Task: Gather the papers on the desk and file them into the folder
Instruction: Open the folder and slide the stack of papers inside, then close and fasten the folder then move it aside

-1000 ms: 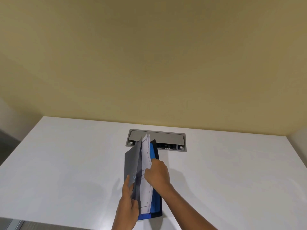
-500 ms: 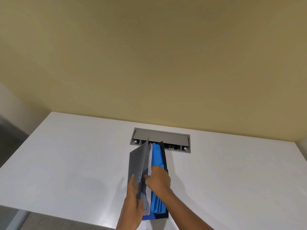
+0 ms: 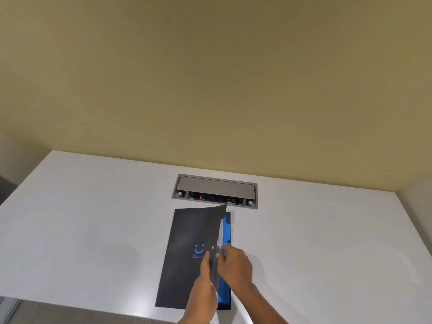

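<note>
You can see only a thin white sliver of the papers (image 3: 220, 232) under the dark grey folder cover (image 3: 189, 251); their number is hidden. The tiny blue wording under its smile logo is unreadable. Your forearms and the white tabletop (image 3: 93, 230) run off the bottom edge. Sockets inside the grey recessed cable box (image 3: 215, 191) are too small to tell.

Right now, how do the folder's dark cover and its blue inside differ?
The dark cover shows broadly, while the blue inside is only a narrow strip at the right edge. The dark cover carries a small smiley mark; the blue inside looks plain. The dark cover's far corner curls up; the blue inside lies flat. Both belong to one folder.
</note>
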